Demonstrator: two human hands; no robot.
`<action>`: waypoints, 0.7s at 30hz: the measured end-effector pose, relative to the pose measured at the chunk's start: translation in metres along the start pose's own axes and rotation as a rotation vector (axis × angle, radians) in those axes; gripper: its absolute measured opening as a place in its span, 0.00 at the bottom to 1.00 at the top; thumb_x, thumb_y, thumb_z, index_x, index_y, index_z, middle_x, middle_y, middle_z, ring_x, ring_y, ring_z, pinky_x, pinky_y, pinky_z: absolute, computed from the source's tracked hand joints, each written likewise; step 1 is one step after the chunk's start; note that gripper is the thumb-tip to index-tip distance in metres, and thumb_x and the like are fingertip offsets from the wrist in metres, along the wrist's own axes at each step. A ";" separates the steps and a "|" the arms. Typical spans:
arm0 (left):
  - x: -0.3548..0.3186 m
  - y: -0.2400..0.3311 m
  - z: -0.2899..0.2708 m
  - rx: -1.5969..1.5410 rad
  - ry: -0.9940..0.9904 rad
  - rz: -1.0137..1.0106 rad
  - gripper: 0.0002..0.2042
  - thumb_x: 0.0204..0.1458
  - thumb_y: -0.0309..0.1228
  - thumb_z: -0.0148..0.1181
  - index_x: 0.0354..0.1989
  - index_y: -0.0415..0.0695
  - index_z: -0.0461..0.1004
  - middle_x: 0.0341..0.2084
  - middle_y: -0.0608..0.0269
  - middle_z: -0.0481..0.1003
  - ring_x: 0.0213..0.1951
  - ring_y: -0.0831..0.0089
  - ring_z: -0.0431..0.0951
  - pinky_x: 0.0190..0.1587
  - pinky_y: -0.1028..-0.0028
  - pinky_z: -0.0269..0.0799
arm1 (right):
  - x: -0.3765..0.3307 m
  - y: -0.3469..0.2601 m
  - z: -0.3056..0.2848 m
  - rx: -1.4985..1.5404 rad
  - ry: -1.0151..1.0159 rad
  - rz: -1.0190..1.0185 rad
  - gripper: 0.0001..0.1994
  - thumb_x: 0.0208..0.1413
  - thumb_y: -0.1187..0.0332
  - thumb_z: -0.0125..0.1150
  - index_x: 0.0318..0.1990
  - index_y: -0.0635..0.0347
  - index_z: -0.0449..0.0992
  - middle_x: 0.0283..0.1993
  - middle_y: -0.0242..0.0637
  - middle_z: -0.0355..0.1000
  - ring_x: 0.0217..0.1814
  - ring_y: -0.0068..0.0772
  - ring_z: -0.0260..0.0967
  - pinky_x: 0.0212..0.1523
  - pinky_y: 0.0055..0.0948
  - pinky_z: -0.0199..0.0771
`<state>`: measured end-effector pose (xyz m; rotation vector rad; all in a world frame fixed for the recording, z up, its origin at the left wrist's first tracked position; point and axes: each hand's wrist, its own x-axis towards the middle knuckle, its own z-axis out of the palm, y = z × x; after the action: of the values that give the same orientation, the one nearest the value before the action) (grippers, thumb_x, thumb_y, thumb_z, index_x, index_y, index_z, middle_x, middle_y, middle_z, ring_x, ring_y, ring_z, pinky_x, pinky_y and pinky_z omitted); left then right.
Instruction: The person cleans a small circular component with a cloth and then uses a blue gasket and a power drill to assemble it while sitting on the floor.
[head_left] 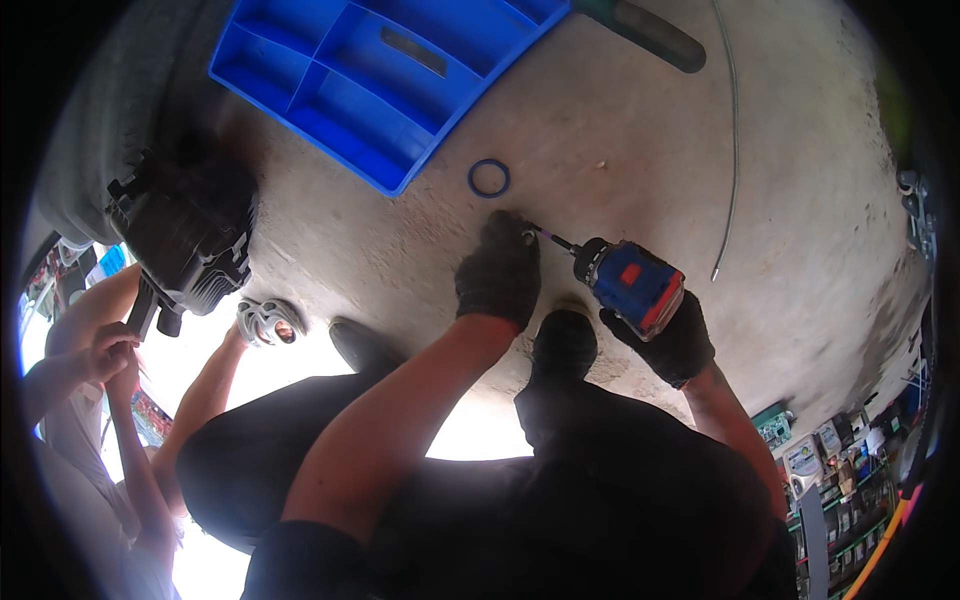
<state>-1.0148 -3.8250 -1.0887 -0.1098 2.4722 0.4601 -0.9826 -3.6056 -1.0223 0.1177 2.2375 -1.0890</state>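
My right hand (pixel 672 342), in a black glove, is wrapped round a blue and red cordless drill (pixel 632 283). The drill points left, and its long thin bit (pixel 556 238) reaches to my left hand (pixel 500 272). That hand, gloved in black too, is closed at the bit's tip. A small shiny metal bit of something shows at its fingers, mostly hidden by the glove, so its kind cannot be made out. On the floor just beyond my left hand lies a thin blue ring (pixel 471 181), touched by neither hand.
A blue compartment tray (pixel 398 190) lies ahead on the concrete floor, beside a tool with a dark handle (pixel 668 40). A thin metal cable (pixel 735 150) runs along the right. To the left stands a black finned machine (pixel 195 235), with another person (pixel 110 350) seated by it. Stocked shelves (pixel 845 490) are at lower right.
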 end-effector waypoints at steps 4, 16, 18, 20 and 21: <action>-0.003 0.002 -0.001 -0.006 -0.007 -0.020 0.16 0.62 0.41 0.52 0.52 0.46 0.60 0.44 0.49 0.76 0.38 0.45 0.81 0.40 0.50 0.77 | -0.004 0.005 0.009 -0.031 0.042 -0.056 0.25 0.51 0.60 0.71 0.55 0.56 0.72 0.51 0.41 0.77 0.51 0.44 0.77 0.50 0.36 0.78; 0.001 -0.004 0.007 0.007 0.059 0.044 0.19 0.63 0.44 0.49 0.54 0.43 0.59 0.39 0.46 0.78 0.35 0.45 0.82 0.39 0.49 0.77 | -0.009 -0.005 0.013 0.089 0.059 0.168 0.26 0.52 0.56 0.70 0.55 0.56 0.72 0.49 0.44 0.77 0.53 0.45 0.75 0.52 0.36 0.76; 0.001 -0.006 0.010 0.010 0.073 0.053 0.19 0.63 0.44 0.49 0.53 0.43 0.60 0.39 0.46 0.79 0.35 0.45 0.82 0.39 0.49 0.77 | -0.007 -0.010 0.008 0.149 0.035 0.188 0.25 0.51 0.57 0.71 0.54 0.57 0.72 0.48 0.42 0.78 0.51 0.41 0.77 0.52 0.34 0.75; 0.001 -0.007 0.012 0.029 0.096 0.052 0.18 0.64 0.45 0.48 0.52 0.44 0.60 0.39 0.47 0.79 0.35 0.45 0.82 0.39 0.49 0.77 | -0.005 -0.020 0.003 0.307 0.018 0.253 0.24 0.50 0.59 0.71 0.53 0.58 0.73 0.47 0.39 0.78 0.49 0.35 0.76 0.51 0.32 0.75; 0.001 -0.007 0.011 0.028 0.093 0.047 0.18 0.64 0.45 0.47 0.52 0.44 0.60 0.39 0.46 0.79 0.35 0.45 0.82 0.39 0.49 0.77 | -0.004 -0.023 0.002 0.386 0.008 0.284 0.24 0.50 0.61 0.72 0.53 0.58 0.73 0.46 0.37 0.78 0.48 0.32 0.76 0.51 0.31 0.74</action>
<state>-1.0079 -3.8278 -1.0999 -0.0632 2.5760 0.4492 -0.9861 -3.6218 -1.0051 0.5826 1.9173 -1.3422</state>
